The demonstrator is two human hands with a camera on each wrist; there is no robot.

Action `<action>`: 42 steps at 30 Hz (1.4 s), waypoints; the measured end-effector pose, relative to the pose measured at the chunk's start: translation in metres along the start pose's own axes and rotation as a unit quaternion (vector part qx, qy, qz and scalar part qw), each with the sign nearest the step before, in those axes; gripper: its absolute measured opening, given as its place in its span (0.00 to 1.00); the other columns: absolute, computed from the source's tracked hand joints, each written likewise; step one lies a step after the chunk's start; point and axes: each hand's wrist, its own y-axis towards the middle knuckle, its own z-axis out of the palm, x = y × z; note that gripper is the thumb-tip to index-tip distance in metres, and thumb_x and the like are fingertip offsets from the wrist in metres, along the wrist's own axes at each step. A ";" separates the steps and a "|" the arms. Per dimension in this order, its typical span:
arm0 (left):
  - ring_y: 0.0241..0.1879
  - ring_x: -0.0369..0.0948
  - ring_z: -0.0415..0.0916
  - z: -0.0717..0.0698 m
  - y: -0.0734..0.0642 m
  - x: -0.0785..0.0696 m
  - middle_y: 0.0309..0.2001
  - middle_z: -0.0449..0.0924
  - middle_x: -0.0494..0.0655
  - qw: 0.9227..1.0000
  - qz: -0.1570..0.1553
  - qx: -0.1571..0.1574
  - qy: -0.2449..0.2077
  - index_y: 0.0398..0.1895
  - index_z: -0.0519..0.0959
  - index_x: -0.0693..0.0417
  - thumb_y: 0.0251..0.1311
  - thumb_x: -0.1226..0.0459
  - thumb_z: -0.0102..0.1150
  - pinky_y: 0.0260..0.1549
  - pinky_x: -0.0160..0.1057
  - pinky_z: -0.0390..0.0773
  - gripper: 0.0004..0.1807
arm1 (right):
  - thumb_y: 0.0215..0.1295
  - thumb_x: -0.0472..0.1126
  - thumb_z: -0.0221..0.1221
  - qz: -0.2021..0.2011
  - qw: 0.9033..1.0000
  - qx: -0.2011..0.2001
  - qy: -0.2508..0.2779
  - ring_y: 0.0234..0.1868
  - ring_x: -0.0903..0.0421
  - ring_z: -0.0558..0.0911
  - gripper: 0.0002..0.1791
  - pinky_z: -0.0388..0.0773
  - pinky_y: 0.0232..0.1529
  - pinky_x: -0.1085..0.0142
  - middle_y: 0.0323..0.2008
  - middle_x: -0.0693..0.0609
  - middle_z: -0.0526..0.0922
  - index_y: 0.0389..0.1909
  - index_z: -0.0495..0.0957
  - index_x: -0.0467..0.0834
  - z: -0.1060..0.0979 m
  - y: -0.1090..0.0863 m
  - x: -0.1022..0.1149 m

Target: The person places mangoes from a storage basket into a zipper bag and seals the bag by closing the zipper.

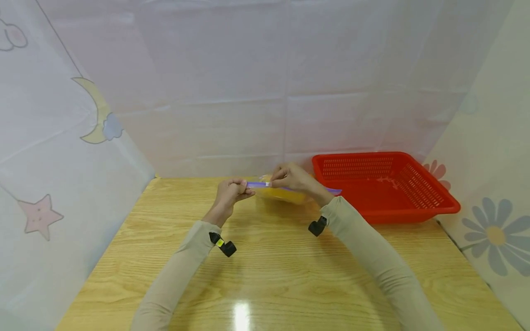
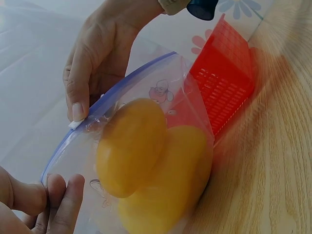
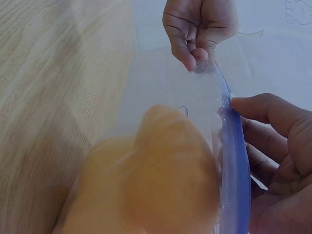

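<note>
A clear zip bag (image 2: pixel 190 87) with a purple zip strip (image 2: pixel 131 80) stands upright on the table, faint cartoon prints on its side. Two smooth yellow fruits, which look like mangoes (image 2: pixel 131 146), lie inside it, one leaning on the other. My left hand (image 1: pixel 229 195) pinches the bag's top edge at the left end of the strip. Farther along, my right hand (image 1: pixel 296 177) pinches the small white slider (image 2: pixel 75 124) between thumb and fingers. In the head view my right hand and forearm hide part of the bag.
A red plastic basket (image 1: pixel 389 214) with slotted walls stands at the back right, close beside the bag. The wooden table (image 1: pixel 265 276) ends at a pale cloth backdrop (image 1: pixel 223 115) behind, with printed cloth at both sides.
</note>
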 end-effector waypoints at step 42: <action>0.29 0.41 0.83 -0.016 -0.003 0.007 0.31 0.78 0.54 1.000 -0.009 -0.008 -0.012 0.57 0.71 0.76 0.71 0.71 0.51 0.45 0.42 0.82 0.17 | 0.61 0.31 0.65 0.018 0.999 0.024 0.043 0.46 0.48 0.76 0.10 0.76 0.43 0.61 0.42 0.42 0.82 0.23 0.84 0.28 -0.028 -0.021 -0.032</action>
